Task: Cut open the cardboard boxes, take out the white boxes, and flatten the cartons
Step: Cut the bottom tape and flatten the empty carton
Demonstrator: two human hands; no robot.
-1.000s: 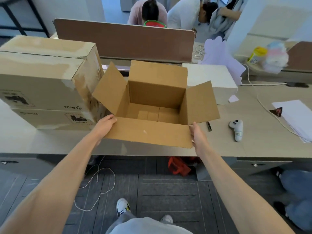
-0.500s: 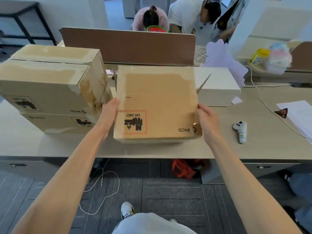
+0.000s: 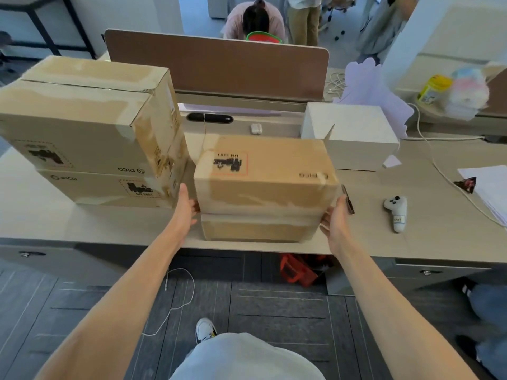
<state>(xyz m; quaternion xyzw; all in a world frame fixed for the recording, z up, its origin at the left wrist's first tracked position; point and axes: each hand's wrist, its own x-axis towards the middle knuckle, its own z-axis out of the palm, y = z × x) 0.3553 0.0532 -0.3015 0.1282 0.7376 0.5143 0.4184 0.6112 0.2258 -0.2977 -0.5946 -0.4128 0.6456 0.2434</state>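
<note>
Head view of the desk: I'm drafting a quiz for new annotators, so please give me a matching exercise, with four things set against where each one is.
Things
1. middle carton
2. white box
3. white controller
4. taped cartons

Places
A. stacked two high at the left of the desk
B. lying on the desk, right of the right hand
C. between the left hand and the right hand, at the near edge
D. behind and to the right of the middle carton

Pairs: 1-C, 2-D, 3-B, 4-A
</note>
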